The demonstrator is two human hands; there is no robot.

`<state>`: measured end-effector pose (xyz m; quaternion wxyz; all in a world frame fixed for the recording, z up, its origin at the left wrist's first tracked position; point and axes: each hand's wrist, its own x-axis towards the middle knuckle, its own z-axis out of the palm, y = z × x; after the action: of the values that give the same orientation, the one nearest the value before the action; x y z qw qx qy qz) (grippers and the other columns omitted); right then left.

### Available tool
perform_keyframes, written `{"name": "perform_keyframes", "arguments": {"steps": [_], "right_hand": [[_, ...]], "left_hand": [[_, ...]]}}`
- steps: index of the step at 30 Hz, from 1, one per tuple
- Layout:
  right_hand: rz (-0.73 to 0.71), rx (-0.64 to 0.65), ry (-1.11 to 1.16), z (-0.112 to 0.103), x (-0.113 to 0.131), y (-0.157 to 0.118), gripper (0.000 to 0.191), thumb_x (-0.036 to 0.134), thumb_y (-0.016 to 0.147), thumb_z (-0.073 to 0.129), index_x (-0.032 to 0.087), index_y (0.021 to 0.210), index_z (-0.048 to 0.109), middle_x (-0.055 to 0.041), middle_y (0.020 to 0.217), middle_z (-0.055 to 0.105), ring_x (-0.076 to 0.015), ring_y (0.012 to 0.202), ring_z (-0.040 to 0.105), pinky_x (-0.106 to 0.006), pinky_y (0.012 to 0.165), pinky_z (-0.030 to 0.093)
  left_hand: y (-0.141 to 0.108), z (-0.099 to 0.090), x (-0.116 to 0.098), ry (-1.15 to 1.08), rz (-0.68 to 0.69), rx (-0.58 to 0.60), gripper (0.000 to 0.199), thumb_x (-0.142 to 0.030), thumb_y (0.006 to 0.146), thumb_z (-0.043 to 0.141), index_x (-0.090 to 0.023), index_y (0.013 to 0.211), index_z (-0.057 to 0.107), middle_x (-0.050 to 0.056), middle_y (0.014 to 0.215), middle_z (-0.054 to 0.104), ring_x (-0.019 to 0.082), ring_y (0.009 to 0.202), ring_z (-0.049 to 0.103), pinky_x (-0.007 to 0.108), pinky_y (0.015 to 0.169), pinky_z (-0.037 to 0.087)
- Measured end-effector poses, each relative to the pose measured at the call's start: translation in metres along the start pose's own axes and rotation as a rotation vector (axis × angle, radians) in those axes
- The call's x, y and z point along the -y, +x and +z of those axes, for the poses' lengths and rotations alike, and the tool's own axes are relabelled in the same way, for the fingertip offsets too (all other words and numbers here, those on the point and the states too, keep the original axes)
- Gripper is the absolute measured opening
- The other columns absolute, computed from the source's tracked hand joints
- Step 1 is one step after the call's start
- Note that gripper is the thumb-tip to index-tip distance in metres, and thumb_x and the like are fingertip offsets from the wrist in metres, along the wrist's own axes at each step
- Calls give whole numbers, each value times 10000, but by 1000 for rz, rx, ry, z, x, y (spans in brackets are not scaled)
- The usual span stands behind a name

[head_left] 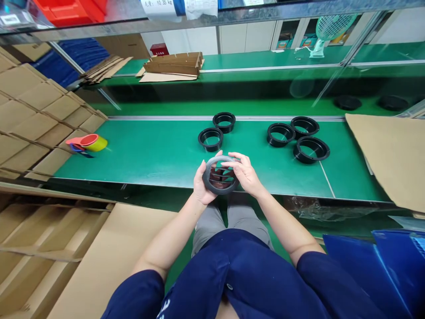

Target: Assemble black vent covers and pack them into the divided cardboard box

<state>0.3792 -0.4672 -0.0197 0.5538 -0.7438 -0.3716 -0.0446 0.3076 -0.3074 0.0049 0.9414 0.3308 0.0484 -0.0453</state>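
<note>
My left hand [203, 185] is wrapped round the left side of a round dark part [221, 191] with a grey rim and slats across its opening. On the part's upper right, my right hand [245, 173] touches the rim and reaches over the opening with bent, spread fingers. Both hands are above the front edge of the green table [159, 155]. Just beyond them stand two black rings, a nearer one [210, 147] and a farther one [224, 128]. Three more black rings [311, 158] form a group to the right.
A tape roll in a red and yellow holder [94, 142] lies at the table's left. Stacked cardboard [36, 110] borders the left side, a cardboard sheet [392, 155] the right. A metal shelf edge [252, 17] crosses above; blue bins [368, 270] stand lower right.
</note>
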Motion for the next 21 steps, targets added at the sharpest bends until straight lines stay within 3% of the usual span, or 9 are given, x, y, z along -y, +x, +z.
{"name": "perform_keyframes", "arguments": {"steps": [6,9,13,15,18,21], "right_hand": [[25,-3,17,-5,-4,1,592,565,1080,238,272,1268,717,-98,1338,624,-262,1389,456,-524,1204,352],[17,5,-75,-3,-8,-1,658,576,1075,172,239,1371,654,-125,1447,549,-284,1425,412,-539,1198,359],[-154,218,-321,4,-11,-6,701,717,982,407,256,1495,533,-118,1633,349,-369,1526,241,-633,1244,225],[-167,294,-379,5,-13,-4,838,733,923,534,235,1582,394,-143,1680,241,-393,1557,158,-660,1247,180],[-86,342,-350,3,-17,6,1069,734,863,630,204,1657,150,-189,1705,93,-398,1574,99,-646,1230,242],[-41,417,-308,2,-21,19,1113,680,829,701,266,1663,90,-171,1700,100,-386,1565,158,-620,1202,324]], "left_hand": [[9,-6,-2,-52,-96,-31,701,-636,968,529,-232,1535,446,154,1314,664,376,1203,643,618,1069,457],[15,-6,-4,-95,-120,-110,654,-614,998,480,-202,1506,486,153,1286,680,358,1181,657,586,1063,479],[25,-7,-4,-175,-78,-230,551,-540,1026,459,-160,1406,584,111,1228,709,266,1168,666,417,1078,504],[30,-8,-2,-167,-80,-275,496,-513,1015,505,-155,1332,635,95,1188,724,243,1149,672,374,1073,507],[35,-9,2,-85,-136,-298,427,-490,967,603,-142,1194,700,101,1100,742,270,1123,678,384,1051,522],[42,-11,2,26,-149,-269,509,-594,941,600,-155,1178,696,123,1107,725,305,1125,669,416,1018,535]]}}
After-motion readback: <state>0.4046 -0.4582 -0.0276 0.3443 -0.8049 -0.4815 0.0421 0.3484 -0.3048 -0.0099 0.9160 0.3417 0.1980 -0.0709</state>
